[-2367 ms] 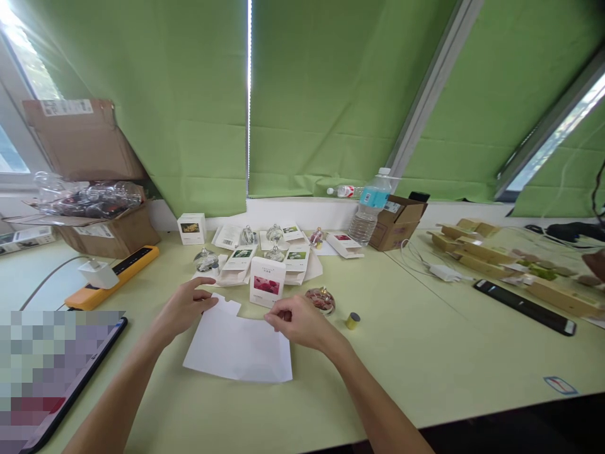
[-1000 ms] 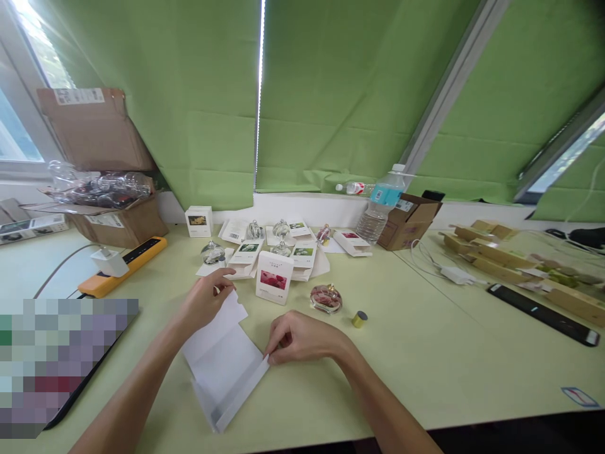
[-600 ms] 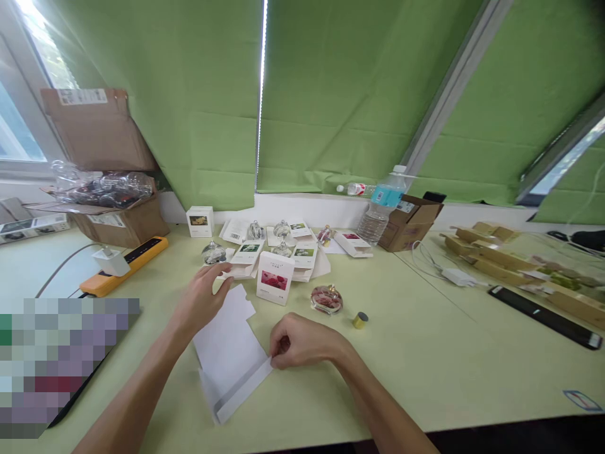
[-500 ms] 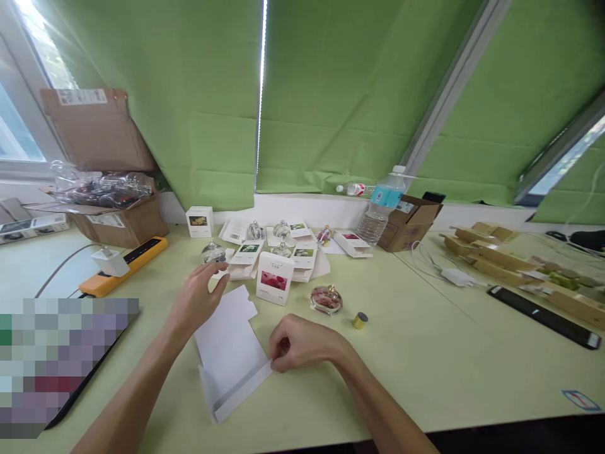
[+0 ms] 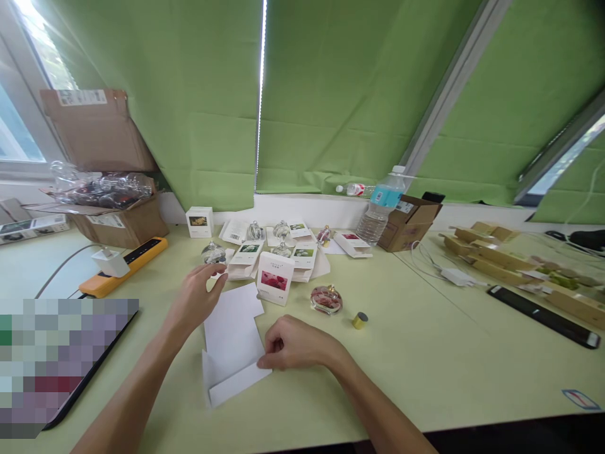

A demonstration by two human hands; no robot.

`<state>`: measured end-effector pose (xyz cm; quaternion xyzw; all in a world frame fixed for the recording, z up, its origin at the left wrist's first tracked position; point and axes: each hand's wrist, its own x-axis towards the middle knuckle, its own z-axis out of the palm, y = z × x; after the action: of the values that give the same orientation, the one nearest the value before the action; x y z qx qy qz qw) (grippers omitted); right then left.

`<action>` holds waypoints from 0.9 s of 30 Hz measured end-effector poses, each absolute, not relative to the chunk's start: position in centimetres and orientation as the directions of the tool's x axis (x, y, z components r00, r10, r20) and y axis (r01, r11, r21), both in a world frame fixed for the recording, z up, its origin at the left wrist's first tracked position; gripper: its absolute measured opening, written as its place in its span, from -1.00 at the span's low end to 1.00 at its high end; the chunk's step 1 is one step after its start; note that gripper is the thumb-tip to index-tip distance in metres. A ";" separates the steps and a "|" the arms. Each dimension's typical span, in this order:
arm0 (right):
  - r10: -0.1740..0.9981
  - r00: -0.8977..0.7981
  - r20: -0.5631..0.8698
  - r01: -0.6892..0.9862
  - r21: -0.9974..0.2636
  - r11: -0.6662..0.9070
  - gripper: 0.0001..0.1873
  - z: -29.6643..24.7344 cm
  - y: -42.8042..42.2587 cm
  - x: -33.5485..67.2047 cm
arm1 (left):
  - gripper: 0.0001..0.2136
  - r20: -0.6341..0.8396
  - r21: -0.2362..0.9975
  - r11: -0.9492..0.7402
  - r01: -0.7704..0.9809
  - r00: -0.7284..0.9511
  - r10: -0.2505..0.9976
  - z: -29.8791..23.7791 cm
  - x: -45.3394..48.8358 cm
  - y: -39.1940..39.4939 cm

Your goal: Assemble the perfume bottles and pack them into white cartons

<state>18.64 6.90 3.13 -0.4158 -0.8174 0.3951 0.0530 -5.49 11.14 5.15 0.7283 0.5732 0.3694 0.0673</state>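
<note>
A creased white card sheet point(image 5: 234, 328) lies on the table, with a folded flap along its near edge. My right hand point(image 5: 297, 343) pinches the right end of that flap between thumb and fingers. Beside the sheet's upper left, my left hand point(image 5: 196, 299) holds nothing, its thumb and curved fingers apart. Just beyond the sheet stands a white box point(image 5: 275, 279) with a pink flower picture. A round glass perfume bottle point(image 5: 326, 300) with pinkish contents sits to its right, and a short gold cap point(image 5: 360, 320) lies nearby.
Several small boxes point(image 5: 248, 252) and glass bottles point(image 5: 213, 253) crowd the back. An orange power strip point(image 5: 127, 268) and a cardboard carton point(image 5: 120, 221) are on the left. A large water bottle point(image 5: 378, 214) stands back right; a black phone point(image 5: 543, 316) lies at far right.
The card sheet has turned slightly and shifted up and right at its far end. Its near flap now lies folded further inward. My right hand has moved slightly left with it.
</note>
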 end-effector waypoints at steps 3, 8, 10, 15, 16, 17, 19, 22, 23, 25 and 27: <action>0.721 -0.654 -0.228 0.630 -0.692 0.353 -0.74 3.2 7.0 18.7 | -0.72 0.461 0.527 -0.329 0.783 0.062 0.885 5.1 -5.6 11.2; 0.707 -0.666 -0.238 0.619 -0.705 0.346 -0.72 3.5 6.9 19.0 | -0.73 0.459 0.551 -0.326 0.768 0.047 0.887 5.3 -5.9 11.2; 0.709 -0.662 -0.244 0.626 -0.699 0.345 -0.73 3.5 6.9 18.9 | -0.72 0.447 0.570 -0.305 0.763 0.023 0.894 5.6 -6.0 11.2; 0.687 -0.685 -0.241 0.609 -0.706 0.360 -0.70 4.0 6.9 18.9 | -0.70 0.236 0.660 -0.198 0.725 0.050 0.971 6.1 -6.9 11.2; 0.677 -0.695 -0.244 0.600 -0.715 0.358 -0.67 4.1 6.9 19.0 | -0.68 0.168 0.678 -0.177 0.713 0.084 0.982 6.2 -7.1 11.2; 0.668 -0.701 -0.251 0.593 -0.725 0.350 -0.64 4.3 6.9 19.0 | -0.65 0.106 0.694 -0.160 0.702 0.119 0.987 6.2 -7.3 11.1; 0.658 -0.702 -0.274 0.589 -0.742 0.319 -0.58 4.4 6.9 19.1 | -0.62 0.009 0.724 -0.133 0.676 0.184 0.983 6.1 -7.8 11.0; 0.658 -0.697 -0.285 0.588 -0.752 0.298 -0.57 4.2 7.0 19.2 | -0.63 -0.095 0.766 -0.108 0.634 0.278 0.956 6.1 -8.5 10.6; 0.653 -0.703 -0.282 0.581 -0.757 0.298 -0.58 4.1 7.1 19.2 | -0.64 -0.132 0.776 -0.101 0.622 0.317 0.939 6.1 -8.7 10.5; 0.639 -0.717 -0.277 0.565 -0.769 0.300 -0.58 4.0 7.1 19.2 | -0.67 -0.226 0.786 -0.078 0.614 0.402 0.887 6.2 -9.2 10.2; 0.629 -0.725 -0.281 0.560 -0.772 0.300 -0.57 3.9 7.2 19.3 | -0.70 -0.334 0.770 -0.047 0.636 0.466 0.819 6.4 -9.6 9.8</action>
<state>19.27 7.22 3.94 -0.3688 -0.8055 0.4624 0.0373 -9.59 9.83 6.40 0.7168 0.5075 0.0981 0.4680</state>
